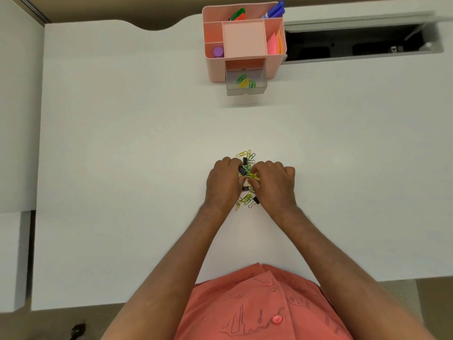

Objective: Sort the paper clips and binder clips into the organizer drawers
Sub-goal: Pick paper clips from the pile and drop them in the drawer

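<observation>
A pile of yellow and green paper clips (247, 155) mixed with black binder clips (256, 200) lies on the white desk. My left hand (223, 180) and my right hand (275, 181) rest on the pile from either side, with fingers curled into it. The right fingers pinch yellow and green paper clips (252, 176). What the left fingers hold is hidden. The pink organizer (215, 69) stands at the far side, and its clear drawer (245, 90) is pulled open with a few green and yellow paper clips (245, 81) inside.
The organizer's top compartments hold markers (275, 9), sticky notes (275, 44) and a purple item (218, 52). A dark open cable slot (355, 42) lies in the desk to the right of the organizer. The desk (122, 143) has a curved far edge.
</observation>
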`<action>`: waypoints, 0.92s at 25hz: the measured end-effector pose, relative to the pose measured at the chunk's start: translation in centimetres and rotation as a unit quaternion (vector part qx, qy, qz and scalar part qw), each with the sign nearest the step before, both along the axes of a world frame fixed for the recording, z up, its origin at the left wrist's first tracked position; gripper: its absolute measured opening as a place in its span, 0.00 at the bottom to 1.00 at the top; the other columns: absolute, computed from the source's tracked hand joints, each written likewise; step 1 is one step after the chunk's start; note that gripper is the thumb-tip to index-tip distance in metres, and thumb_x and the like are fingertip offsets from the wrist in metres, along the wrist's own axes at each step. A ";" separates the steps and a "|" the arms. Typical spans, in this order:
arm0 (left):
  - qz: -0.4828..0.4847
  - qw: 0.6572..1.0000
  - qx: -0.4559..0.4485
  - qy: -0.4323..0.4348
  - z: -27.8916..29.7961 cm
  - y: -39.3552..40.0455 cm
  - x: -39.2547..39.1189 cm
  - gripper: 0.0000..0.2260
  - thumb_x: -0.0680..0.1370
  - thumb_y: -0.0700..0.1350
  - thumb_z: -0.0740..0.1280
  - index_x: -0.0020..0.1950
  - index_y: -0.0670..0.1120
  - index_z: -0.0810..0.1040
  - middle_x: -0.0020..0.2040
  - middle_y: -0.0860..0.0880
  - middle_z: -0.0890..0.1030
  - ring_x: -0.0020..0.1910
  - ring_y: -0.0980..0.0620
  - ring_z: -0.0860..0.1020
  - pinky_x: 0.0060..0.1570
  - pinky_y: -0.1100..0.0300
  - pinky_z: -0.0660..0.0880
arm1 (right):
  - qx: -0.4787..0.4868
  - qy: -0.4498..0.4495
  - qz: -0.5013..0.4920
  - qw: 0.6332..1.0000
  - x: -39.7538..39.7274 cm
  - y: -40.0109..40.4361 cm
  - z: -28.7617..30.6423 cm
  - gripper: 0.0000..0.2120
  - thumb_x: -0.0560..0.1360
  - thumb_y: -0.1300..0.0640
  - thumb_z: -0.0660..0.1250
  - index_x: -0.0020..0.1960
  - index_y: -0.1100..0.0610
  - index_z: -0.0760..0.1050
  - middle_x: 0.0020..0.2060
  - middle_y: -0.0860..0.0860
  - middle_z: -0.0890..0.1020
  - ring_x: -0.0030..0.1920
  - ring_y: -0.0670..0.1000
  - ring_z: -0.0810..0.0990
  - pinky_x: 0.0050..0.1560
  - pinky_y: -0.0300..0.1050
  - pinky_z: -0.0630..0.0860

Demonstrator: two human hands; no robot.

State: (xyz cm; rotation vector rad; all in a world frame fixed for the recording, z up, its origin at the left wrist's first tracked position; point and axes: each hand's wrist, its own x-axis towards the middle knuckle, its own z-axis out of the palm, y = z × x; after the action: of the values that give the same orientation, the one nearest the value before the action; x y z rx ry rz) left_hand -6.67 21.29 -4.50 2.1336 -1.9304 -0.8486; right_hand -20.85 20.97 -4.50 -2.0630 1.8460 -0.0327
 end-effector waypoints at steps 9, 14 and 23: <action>0.032 0.998 0.030 0.033 0.3 -0.8 0.3 0.14 0.77 0.37 0.64 0.62 0.47 0.77 0.52 0.48 0.82 0.52 0.45 0.78 0.47 0.50 0.77 | 0.073 -0.077 -0.059 0.993 0.0 -1.0 0.5 0.04 0.76 0.52 0.70 0.50 0.46 0.82 0.42 0.42 0.82 0.50 0.48 0.77 0.52 0.47 0.59; 0.043 0.998 0.021 0.047 0.5 -0.9 0.4 0.13 0.80 0.38 0.61 0.63 0.47 0.75 0.51 0.47 0.83 0.50 0.46 0.78 0.45 0.50 0.77 | 0.151 -0.236 -0.148 0.949 -1.6 -1.9 1.3 0.01 0.77 0.51 0.72 0.48 0.45 0.83 0.40 0.40 0.83 0.45 0.41 0.81 0.57 0.45 0.68; 0.114 0.975 0.031 0.187 -0.2 -1.0 3.0 0.11 0.82 0.36 0.61 0.57 0.47 0.81 0.54 0.50 0.79 0.47 0.55 0.78 0.45 0.67 0.72 | 0.138 -0.438 -0.173 0.871 -1.9 -6.9 6.2 0.06 0.76 0.61 0.74 0.51 0.52 0.83 0.42 0.51 0.86 0.43 0.47 0.83 0.48 0.42 0.82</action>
State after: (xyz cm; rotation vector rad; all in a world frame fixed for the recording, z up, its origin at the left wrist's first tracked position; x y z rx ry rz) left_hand -3.66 20.33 -4.71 1.9971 -1.4626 -1.1730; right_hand -22.73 14.07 1.72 -1.1707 1.4630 -0.6465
